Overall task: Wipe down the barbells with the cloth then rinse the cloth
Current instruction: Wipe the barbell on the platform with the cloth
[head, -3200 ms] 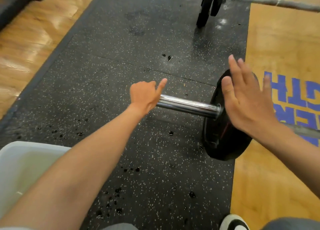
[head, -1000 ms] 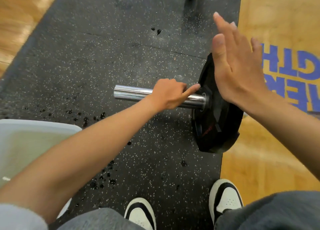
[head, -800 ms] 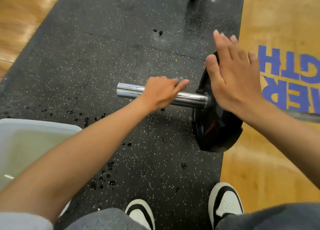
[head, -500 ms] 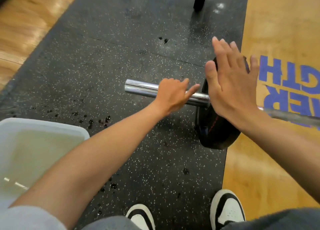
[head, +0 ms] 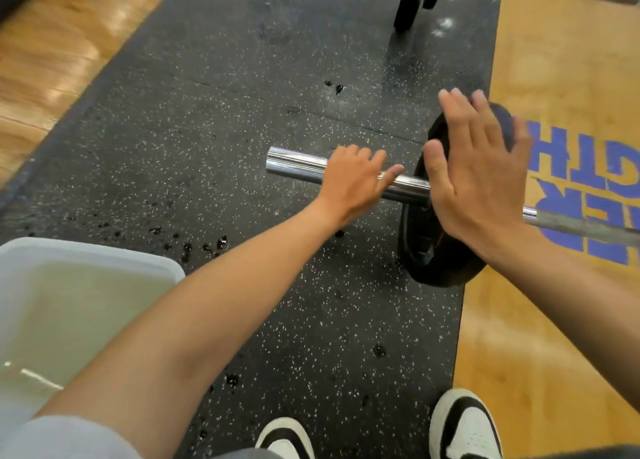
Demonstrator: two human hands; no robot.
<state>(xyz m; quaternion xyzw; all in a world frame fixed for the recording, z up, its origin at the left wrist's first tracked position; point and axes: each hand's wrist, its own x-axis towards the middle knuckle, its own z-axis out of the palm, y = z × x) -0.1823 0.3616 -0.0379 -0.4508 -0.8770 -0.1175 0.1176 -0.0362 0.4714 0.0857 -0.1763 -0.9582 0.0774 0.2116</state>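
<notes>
While the barbell (head: 408, 187) lies on the speckled black rubber mat (head: 242, 129), the left hand (head: 353, 181) curls over its polished chrome sleeve; whether a cloth is underneath, I cannot tell. The right hand (head: 478, 174) presses flat, fingers straight, against the round black plate (head: 436, 261) beside the sleeve. A white plastic tub (head: 104, 261) of cloudy water sits nearer than the barbell.

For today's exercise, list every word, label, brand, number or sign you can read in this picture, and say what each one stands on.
"TH", seen upside down, large blue letters painted on the wooden gym floor, cut off by the picture edge.
"ER", upside down, blue letters in the row below, partly hidden by the barbell shaft and the right hand.
Red marking on the black weight plate: too small to read.
No other text shows.
</notes>
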